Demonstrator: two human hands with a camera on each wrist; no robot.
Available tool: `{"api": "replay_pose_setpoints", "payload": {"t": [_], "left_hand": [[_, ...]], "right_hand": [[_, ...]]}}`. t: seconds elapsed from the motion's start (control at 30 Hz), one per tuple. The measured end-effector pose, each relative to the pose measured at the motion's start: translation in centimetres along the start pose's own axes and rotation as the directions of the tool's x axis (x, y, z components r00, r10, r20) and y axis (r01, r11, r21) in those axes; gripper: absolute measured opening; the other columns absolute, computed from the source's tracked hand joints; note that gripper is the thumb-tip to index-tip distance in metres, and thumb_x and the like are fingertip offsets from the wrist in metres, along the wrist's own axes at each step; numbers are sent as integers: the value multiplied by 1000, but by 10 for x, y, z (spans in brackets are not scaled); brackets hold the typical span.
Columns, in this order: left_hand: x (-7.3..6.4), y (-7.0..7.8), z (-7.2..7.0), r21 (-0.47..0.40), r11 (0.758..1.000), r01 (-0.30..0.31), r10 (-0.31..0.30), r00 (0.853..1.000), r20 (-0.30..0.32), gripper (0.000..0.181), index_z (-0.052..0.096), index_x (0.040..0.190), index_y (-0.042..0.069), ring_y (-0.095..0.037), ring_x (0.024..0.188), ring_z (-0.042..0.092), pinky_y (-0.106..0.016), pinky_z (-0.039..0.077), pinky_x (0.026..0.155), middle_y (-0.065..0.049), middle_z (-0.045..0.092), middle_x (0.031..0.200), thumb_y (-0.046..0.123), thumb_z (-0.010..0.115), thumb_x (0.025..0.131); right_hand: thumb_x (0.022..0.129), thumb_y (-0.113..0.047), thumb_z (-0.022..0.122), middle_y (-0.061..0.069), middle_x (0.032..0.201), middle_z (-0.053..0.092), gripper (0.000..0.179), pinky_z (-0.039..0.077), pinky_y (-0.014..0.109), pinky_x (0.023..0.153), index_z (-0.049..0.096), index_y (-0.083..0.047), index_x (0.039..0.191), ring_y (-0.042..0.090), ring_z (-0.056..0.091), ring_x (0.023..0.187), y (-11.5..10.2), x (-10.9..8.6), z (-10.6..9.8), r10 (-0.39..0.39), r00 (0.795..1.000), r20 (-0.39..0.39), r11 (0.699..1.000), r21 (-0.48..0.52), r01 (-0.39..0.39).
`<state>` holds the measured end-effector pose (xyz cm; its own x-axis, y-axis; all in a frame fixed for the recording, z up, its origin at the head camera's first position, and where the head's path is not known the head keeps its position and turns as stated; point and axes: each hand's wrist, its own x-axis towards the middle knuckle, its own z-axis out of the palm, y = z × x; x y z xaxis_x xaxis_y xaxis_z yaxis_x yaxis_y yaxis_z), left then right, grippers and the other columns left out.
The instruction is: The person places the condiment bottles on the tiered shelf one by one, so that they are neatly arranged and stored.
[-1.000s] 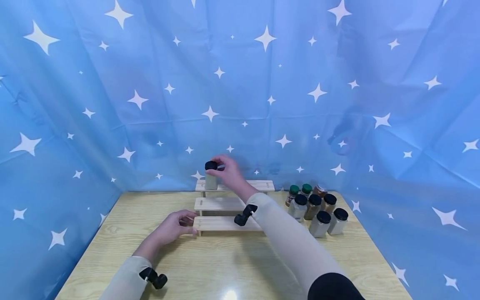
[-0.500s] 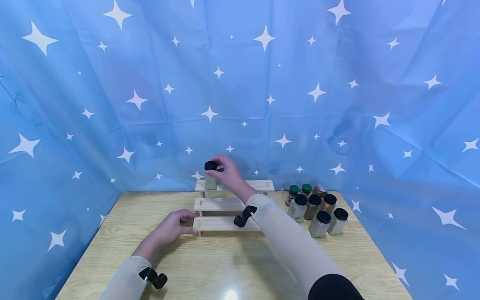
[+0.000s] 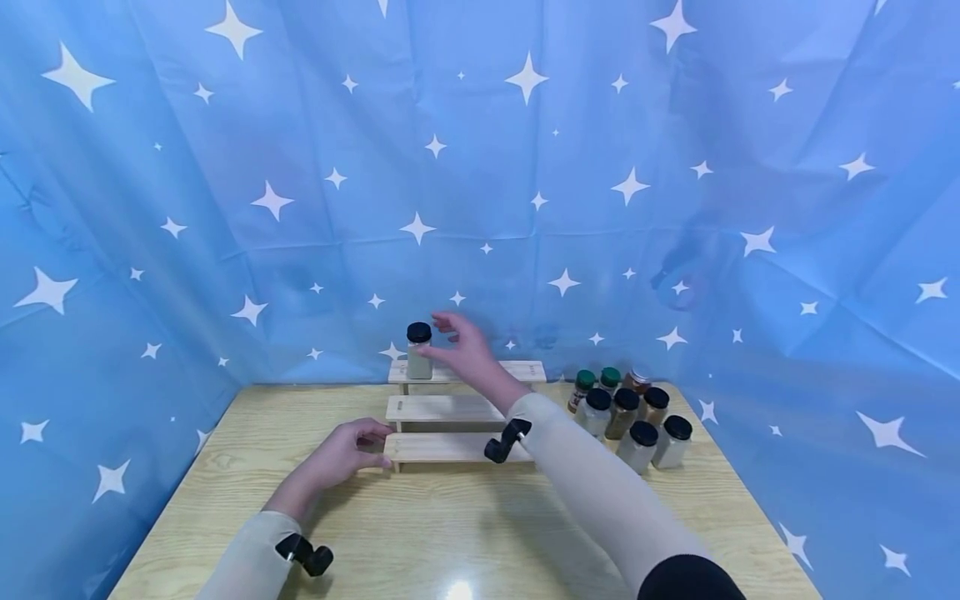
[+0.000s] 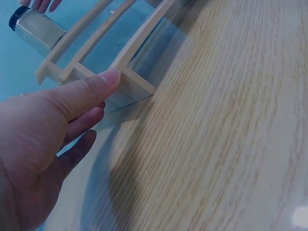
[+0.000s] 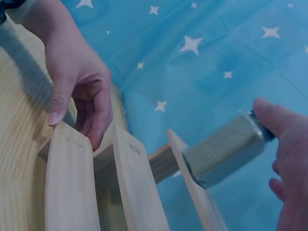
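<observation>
A three-step wooden rack (image 3: 450, 448) stands on the table. On the left end of its top step, a spice jar (image 3: 420, 368) with a black lid and pale contents stands upright. My right hand (image 3: 471, 354) is beside it, fingers spread away from the lid; the thumb lies close across the jar's front. In the right wrist view the jar (image 5: 224, 149) rests on the top step with the thumb near its lid. My left hand (image 3: 341, 454) grips the left end of the lowest step, its thumb (image 4: 109, 77) at the front corner and its fingers behind.
At the table's right side several spice jars (image 3: 638, 446) stand in a group, most with black lids, two with green. A blue star-patterned curtain (image 3: 480, 167) hangs right behind the rack. The wooden tabletop (image 3: 420, 533) extends in front.
The fingers of my right hand have released the jar's lid and opened, and the hand has shifted slightly right. The jar stays on the top step. My left hand keeps its grip.
</observation>
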<state>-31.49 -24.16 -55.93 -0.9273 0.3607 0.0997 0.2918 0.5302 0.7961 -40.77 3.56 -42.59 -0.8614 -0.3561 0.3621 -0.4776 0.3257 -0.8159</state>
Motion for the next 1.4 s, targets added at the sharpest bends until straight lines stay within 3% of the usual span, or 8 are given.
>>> {"api": "replay_pose_setpoints", "payload": {"t": [0.1, 0.27, 0.53, 0.83, 1.13, 1.27, 1.4], "left_hand": [[1, 2, 0, 7, 1000, 0, 0, 1000, 3, 51, 75, 136, 10, -25, 120, 70, -45, 58, 107, -5, 73, 134, 26, 94, 91], [0, 5, -1, 26, 1000, 9, -9, 1000, 5, 52, 75, 135, 6, -27, 119, 71, -51, 58, 108, -6, 74, 131, 24, 94, 90], [-1, 5, -2, 30, 999, 25, -25, 1000, 9, 55, 74, 136, 6, -25, 118, 71, -52, 57, 108, -3, 75, 127, 26, 94, 89], [-2, 4, -1, 28, 1000, 4, -5, 1000, 10, 55, 73, 137, 4, -26, 118, 70, -49, 58, 107, -6, 75, 129, 26, 94, 90], [-2, 4, 4, 11, 1000, 8, -9, 1000, 16, 55, 74, 136, 6, -27, 118, 71, -49, 58, 107, -6, 75, 127, 26, 94, 89], [-3, 5, 3, 23, 1000, 14, -14, 1000, 9, 54, 74, 137, 7, -28, 119, 71, -51, 59, 106, -5, 75, 128, 26, 94, 90], [-3, 6, 2, 27, 999, 37, -37, 999, -8, 53, 75, 136, 10, -26, 118, 71, -50, 59, 106, -3, 75, 127, 27, 95, 90]], "right_hand": [[96, -25, 90, 10, 149, 63, 71, 50, 52, 117, 58, -11, 157, 36, 58, 141, 0, -15, -15, 4, 1000, -13, 1000, -11, -4], [96, -31, 90, 0, 142, 65, 61, 53, 48, 114, 65, -15, 149, 25, 62, 133, 1, -43, -39, -19, 1000, 1, 995, -102, 19], [96, -25, 90, 1, 137, 69, 53, 56, 46, 108, 69, -15, 144, 23, 64, 128, 0, -85, -69, -59, 998, 31, 984, -169, 64], [97, -30, 89, -2, 134, 68, 45, 57, 53, 106, 73, -23, 137, 24, 64, 125, 4, -120, -105, 12, 1000, -3, 990, -142, -12], [97, -30, 89, -2, 133, 68, 37, 60, 48, 95, 75, -24, 131, 23, 65, 114, 27, -165, -146, 69, 997, -24, 975, -210, -72], [97, -31, 89, -1, 131, 68, 39, 61, 47, 93, 74, -24, 133, 29, 67, 114, 39, -185, -165, 114, 990, -84, 966, -224, -130], [100, -28, 86, 9, 131, 68, 43, 61, 43, 94, 72, -13, 138, 36, 68, 116, 51, -200, -184, 132, 977, -169, 956, -240, -171]]}}
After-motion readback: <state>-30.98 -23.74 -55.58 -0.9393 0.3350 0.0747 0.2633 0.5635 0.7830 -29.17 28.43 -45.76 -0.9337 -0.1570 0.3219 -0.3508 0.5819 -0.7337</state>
